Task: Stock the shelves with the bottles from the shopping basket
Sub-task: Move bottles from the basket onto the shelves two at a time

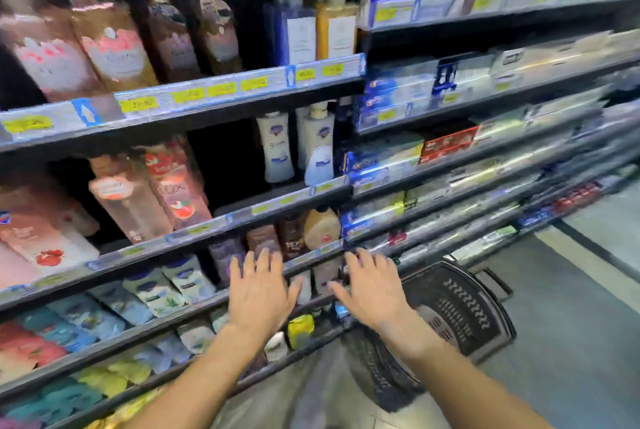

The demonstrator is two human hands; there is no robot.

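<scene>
Forearms reach forward; left grip (261, 293) and right grip (372, 290) are spread and empty, probably between placements. Bottles (292, 234) stand on the shelf (308, 262) beyond the fingertips. The shopping basket (460, 311) sits just right.

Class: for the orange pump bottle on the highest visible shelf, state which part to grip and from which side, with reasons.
Probably grip the orange pump bottle round its broad body, below the pump, from the open front. It stands upright at the shelf edge with a blue pump bottle close on its left; the slim pump neck offers less hold.
</scene>
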